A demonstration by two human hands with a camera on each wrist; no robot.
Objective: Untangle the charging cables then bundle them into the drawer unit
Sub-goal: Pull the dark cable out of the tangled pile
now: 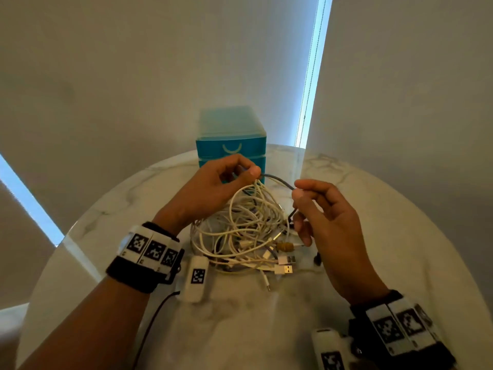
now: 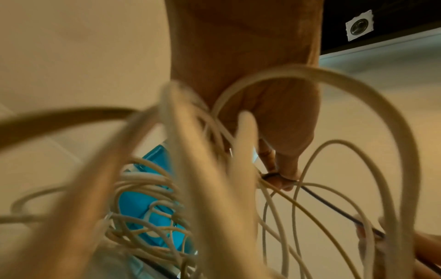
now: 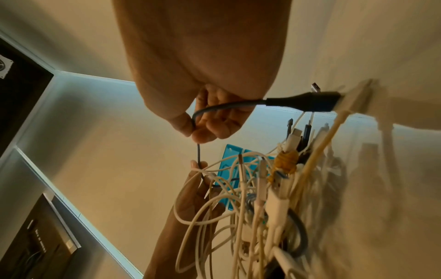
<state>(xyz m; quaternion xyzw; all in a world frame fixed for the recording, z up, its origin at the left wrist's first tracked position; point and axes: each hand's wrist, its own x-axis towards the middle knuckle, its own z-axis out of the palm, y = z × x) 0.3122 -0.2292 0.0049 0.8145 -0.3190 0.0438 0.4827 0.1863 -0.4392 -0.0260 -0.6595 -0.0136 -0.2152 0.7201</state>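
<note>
We see the left hand (image 1: 210, 188) pinching the dark cable (image 1: 277, 181) together with lifted white loops, just in front of the blue drawer unit (image 1: 230, 140). The right hand (image 1: 324, 217) pinches the same dark cable to the right of the drawer unit. The tangle of white cables (image 1: 248, 236) lies on the marble table (image 1: 400, 222) before the unit, between both hands.
</note>
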